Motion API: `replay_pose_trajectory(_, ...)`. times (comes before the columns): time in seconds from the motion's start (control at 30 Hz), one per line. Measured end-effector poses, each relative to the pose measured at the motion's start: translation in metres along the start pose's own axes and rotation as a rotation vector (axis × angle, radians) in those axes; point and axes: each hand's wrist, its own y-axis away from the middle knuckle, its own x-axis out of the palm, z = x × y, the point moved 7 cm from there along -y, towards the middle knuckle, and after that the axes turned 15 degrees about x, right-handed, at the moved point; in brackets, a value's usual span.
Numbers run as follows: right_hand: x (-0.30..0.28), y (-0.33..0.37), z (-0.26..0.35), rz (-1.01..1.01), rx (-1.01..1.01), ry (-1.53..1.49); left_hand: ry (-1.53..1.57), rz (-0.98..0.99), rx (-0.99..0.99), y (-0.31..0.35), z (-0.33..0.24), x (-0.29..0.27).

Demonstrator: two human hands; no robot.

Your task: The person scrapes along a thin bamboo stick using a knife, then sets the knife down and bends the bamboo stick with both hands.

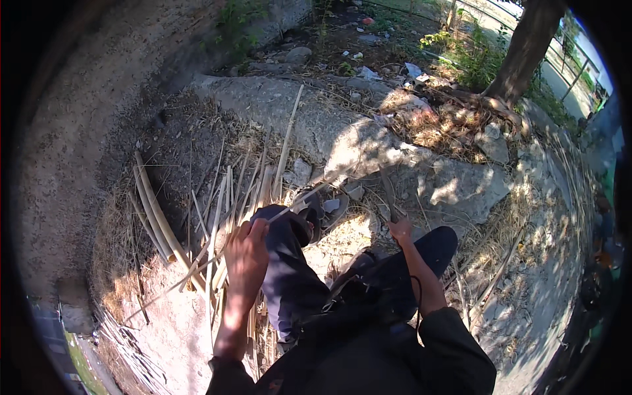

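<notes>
My left hand (246,255) is closed around a thin bamboo strip (284,211). The strip slants past my left knee, one end rising toward the middle of the view, the other trailing down to the left. In my right hand (400,232), above my right knee, is the handle of a long, narrow machete (388,192). Its dark blade points away from me, apart from the strip. Split bamboo pieces (218,227) lie in a loose pile under and beyond my left hand.
Thicker bamboo poles (157,210) lie at the left, near an earthen wall (79,145). A raised stone ledge (263,99) crosses ahead of my feet. Beyond it are scattered litter (368,74) and a tree trunk (523,56). More thin strips (131,349) lie at lower left.
</notes>
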Motion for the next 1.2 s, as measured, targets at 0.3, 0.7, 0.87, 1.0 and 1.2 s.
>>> replay_pose_trajectory(0.3,0.046,0.027,0.005,0.090,-0.072,0.133,-0.072,0.106,0.273,-0.094,0.039,0.104)
replay_pose_trajectory(0.7,-0.039,0.003,0.024,-0.022,-0.331,-0.562,0.093,0.092,0.432,-0.110,0.020,0.152)
replay_pose_trajectory(0.87,-0.122,0.093,0.115,-0.020,-0.406,-0.790,0.034,0.106,0.411,-0.088,0.042,0.161)
replay_pose_trajectory(1.0,-0.159,0.203,0.179,0.088,-0.690,-0.470,0.027,0.271,0.394,-0.095,0.022,0.176)
replay_pose_trajectory(1.2,-0.108,0.242,0.181,0.111,-0.768,0.140,0.111,0.278,0.424,-0.095,0.013,0.167)
